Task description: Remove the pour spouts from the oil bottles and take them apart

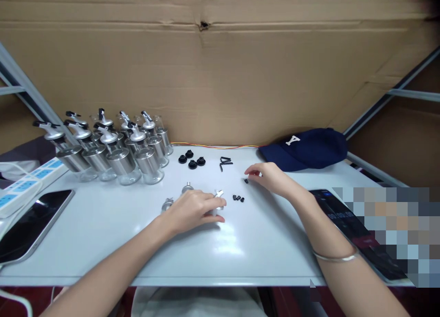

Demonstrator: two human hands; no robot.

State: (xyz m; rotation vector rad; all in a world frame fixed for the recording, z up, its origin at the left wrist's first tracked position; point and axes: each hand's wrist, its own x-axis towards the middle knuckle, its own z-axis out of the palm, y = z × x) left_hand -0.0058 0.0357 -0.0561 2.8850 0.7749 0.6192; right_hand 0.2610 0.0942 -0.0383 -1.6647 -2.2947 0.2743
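My left hand (197, 208) is closed around a silver pourer top (219, 199), its thumb and forefinger gripping the side. Two similar silver tops, one metal top (187, 187) behind the hand and another top (167, 204) to its left, are partly hidden by it. My right hand (268, 177) has its fingertips pinched at a small black plug-like piece (246, 181), low over the table. Several more small black pieces (238, 198) lie between the hands.
Several glass-and-steel oil bottles (122, 163) with pourers stand at left. Black ring-shaped caps (192, 164) and thin black strips (225, 161) lie behind my hands. A navy cap (309, 150), a phone (357, 234), a tablet-like device (34, 225) and a power strip (25, 186) flank the table.
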